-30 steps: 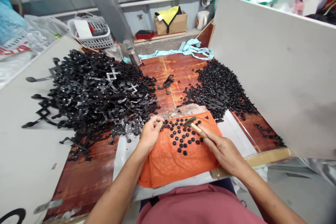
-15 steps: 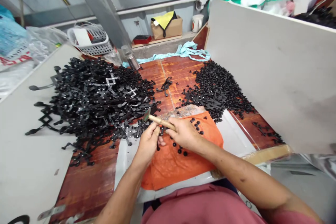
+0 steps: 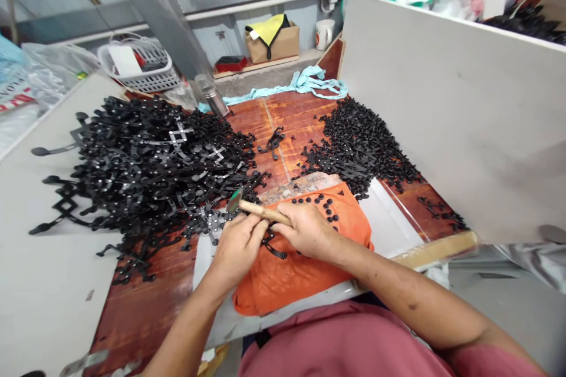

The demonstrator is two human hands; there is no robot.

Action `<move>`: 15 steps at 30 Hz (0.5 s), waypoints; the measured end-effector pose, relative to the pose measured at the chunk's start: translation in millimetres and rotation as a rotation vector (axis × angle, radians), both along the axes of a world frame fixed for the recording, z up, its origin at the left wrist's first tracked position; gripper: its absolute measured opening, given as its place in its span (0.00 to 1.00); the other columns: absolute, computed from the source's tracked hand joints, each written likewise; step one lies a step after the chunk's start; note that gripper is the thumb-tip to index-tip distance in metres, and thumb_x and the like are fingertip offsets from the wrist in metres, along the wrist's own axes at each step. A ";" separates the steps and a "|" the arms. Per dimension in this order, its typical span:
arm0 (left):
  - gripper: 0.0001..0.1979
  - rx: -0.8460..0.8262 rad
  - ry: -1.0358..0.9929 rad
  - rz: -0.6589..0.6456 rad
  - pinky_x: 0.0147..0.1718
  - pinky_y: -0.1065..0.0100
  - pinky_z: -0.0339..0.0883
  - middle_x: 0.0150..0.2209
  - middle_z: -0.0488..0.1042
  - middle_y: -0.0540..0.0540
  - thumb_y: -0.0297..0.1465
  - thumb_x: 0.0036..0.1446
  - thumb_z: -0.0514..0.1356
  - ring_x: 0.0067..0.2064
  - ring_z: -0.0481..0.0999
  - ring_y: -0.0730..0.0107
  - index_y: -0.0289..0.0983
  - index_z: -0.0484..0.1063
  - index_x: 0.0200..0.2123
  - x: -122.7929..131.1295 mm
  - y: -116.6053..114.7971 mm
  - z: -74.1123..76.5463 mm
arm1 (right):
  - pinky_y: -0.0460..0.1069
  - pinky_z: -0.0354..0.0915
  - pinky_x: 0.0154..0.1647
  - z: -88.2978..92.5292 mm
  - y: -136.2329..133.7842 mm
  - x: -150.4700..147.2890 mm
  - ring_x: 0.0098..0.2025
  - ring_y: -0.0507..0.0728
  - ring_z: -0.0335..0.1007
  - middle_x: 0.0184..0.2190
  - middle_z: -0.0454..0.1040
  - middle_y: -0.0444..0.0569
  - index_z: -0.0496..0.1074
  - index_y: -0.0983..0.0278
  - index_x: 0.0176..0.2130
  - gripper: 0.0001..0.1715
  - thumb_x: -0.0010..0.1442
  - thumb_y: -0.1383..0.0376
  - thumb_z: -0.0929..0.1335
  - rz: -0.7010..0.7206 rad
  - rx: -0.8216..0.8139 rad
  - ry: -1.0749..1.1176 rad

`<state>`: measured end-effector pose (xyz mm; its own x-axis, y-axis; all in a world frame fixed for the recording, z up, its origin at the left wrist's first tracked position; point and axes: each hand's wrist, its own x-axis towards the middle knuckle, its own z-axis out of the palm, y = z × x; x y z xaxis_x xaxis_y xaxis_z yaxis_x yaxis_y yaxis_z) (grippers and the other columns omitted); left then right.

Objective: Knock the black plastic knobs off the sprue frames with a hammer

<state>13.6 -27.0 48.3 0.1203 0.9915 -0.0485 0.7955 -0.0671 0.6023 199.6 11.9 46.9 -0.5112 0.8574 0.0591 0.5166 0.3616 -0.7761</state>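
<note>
My right hand (image 3: 312, 230) is closed around the wooden handle of a small hammer (image 3: 260, 210), whose head points left and up. My left hand (image 3: 236, 244) is closed, fingers pinched on a black jointed linkage arm (image 3: 276, 252). One end of that arm, with a round tip, sticks out over the orange cloth (image 3: 287, 288). The two hands are close together, and the fingers hide most of the arm. Several small round black caps (image 3: 329, 210) lie on the cloth, some in a curved row beside my right hand.
A tall heap of black linkage arms (image 3: 145, 171) spreads on the left. Small black parts (image 3: 358, 141) are piled on the right. Grey boards (image 3: 455, 106) wall both sides. Behind stand a metal-based jar (image 3: 216, 100), a white basket (image 3: 150, 76) and a white mug (image 3: 324, 35).
My left hand has turned over, palm now down, and more of the linkage arm shows below the fingers. The hammer has shifted slightly left. The whole view has also moved a little.
</note>
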 end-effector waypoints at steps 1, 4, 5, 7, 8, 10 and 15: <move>0.17 -0.012 -0.118 0.016 0.46 0.61 0.67 0.40 0.80 0.42 0.39 0.66 0.50 0.43 0.76 0.57 0.40 0.77 0.43 0.6 0.4 -1.7 | 0.45 0.49 0.30 1.7 0.4 -0.6 0.28 0.51 0.63 0.25 0.70 0.40 0.68 0.62 0.31 0.08 0.62 0.67 0.70 0.002 -0.008 0.022; 0.17 -0.051 -0.366 0.084 0.47 0.64 0.67 0.43 0.78 0.44 0.42 0.67 0.50 0.45 0.75 0.61 0.39 0.72 0.46 1.3 3.4 -9.9 | 0.45 0.51 0.30 6.6 2.3 4.8 0.28 0.50 0.64 0.26 0.70 0.39 0.71 0.62 0.34 0.04 0.62 0.67 0.70 -0.017 -0.044 0.064; 0.16 -0.047 -0.363 0.111 0.45 0.65 0.67 0.40 0.77 0.45 0.42 0.67 0.50 0.43 0.75 0.62 0.40 0.71 0.44 0.9 5.5 -12.9 | 0.45 0.52 0.30 7.4 2.7 9.8 0.29 0.51 0.64 0.27 0.71 0.39 0.72 0.61 0.35 0.02 0.63 0.67 0.69 -0.030 -0.047 0.072; 0.14 -0.026 -0.264 0.152 0.40 0.67 0.65 0.34 0.75 0.49 0.42 0.67 0.48 0.38 0.73 0.64 0.41 0.68 0.38 -0.7 10.8 -18.0 | 0.45 0.54 0.32 6.5 2.4 25.0 0.30 0.51 0.66 0.29 0.73 0.40 0.74 0.60 0.40 0.04 0.64 0.68 0.68 -0.064 -0.039 0.088; 0.13 -0.012 -0.205 0.161 0.37 0.67 0.64 0.32 0.73 0.50 0.41 0.67 0.48 0.36 0.73 0.65 0.41 0.66 0.36 -1.3 13.6 -20.0 | 0.45 0.56 0.33 4.5 1.3 34.7 0.31 0.52 0.66 0.30 0.74 0.41 0.74 0.60 0.43 0.06 0.64 0.67 0.68 -0.086 -0.036 0.097; 0.12 0.022 -0.118 0.161 0.36 0.67 0.61 0.31 0.73 0.50 0.39 0.67 0.46 0.34 0.72 0.65 0.42 0.65 0.35 -1.2 18.6 -22.8 | 0.46 0.58 0.34 -3.2 -3.2 56.7 0.32 0.53 0.67 0.31 0.74 0.41 0.73 0.60 0.44 0.07 0.66 0.65 0.67 -0.148 -0.045 0.100; 0.13 0.058 0.102 0.146 0.38 0.64 0.59 0.35 0.78 0.47 0.36 0.69 0.43 0.35 0.76 0.61 0.42 0.64 0.38 9.9 24.1 -27.3 | 0.48 0.62 0.35 -31.7 -27.5 106.4 0.33 0.55 0.69 0.31 0.73 0.43 0.72 0.59 0.41 0.07 0.66 0.62 0.65 -0.261 -0.173 0.085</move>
<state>23.4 -2.8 21.0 -0.0276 0.9996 0.0044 0.8562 0.0214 0.5163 306.0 -15.7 15.3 -0.2722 0.9600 -0.0662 0.5051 0.0840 -0.8589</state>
